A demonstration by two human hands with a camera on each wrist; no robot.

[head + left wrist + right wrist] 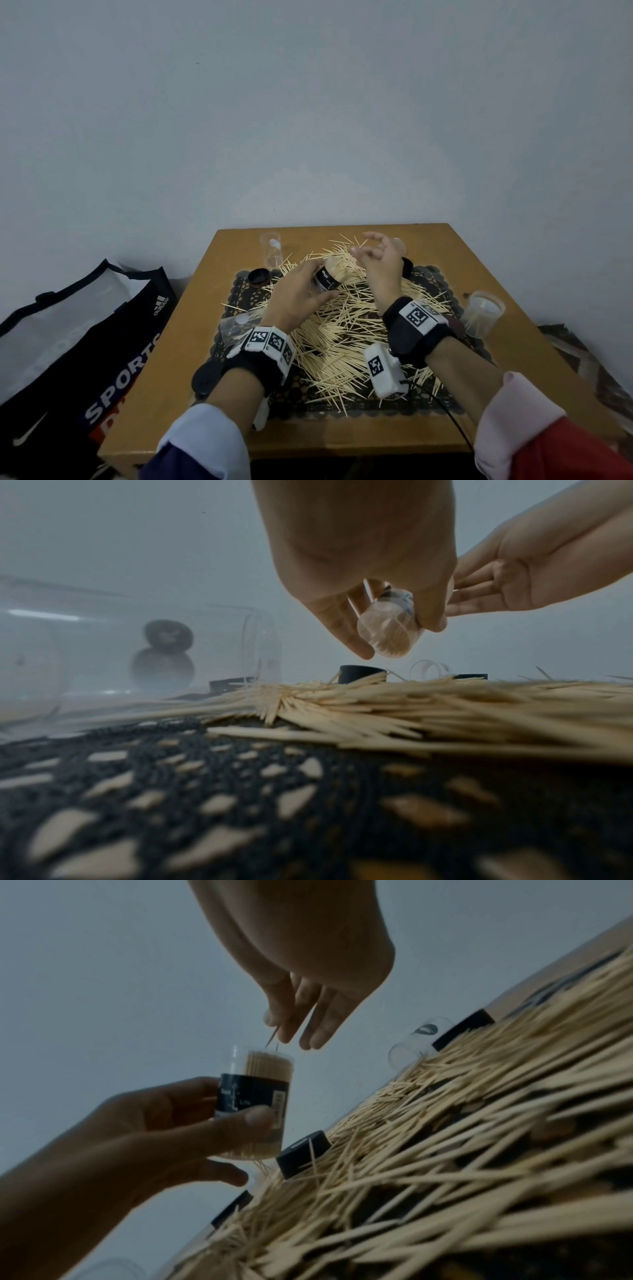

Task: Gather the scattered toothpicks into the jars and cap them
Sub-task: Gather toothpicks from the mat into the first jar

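My left hand (323,281) grips a clear jar (334,272) with a black label, tilted and packed with toothpicks, above the black lace mat (342,407). In the right wrist view the jar (253,1096) stands open-topped between the left thumb and fingers. Just above its mouth my right hand (276,1031) pinches a few toothpicks (272,1038) that point down at the opening. In the head view the right hand (361,251) hovers to the right of the jar's mouth. Loose toothpicks (346,329) cover the mat in a thick heap.
An empty clear jar (271,250) stands at the back left, another (481,313) is at the right, and a third (236,325) lies by my left wrist. A black cap (258,277) sits left of the heap, another (407,267) behind my right hand. A sports bag (85,342) lies left of the table.
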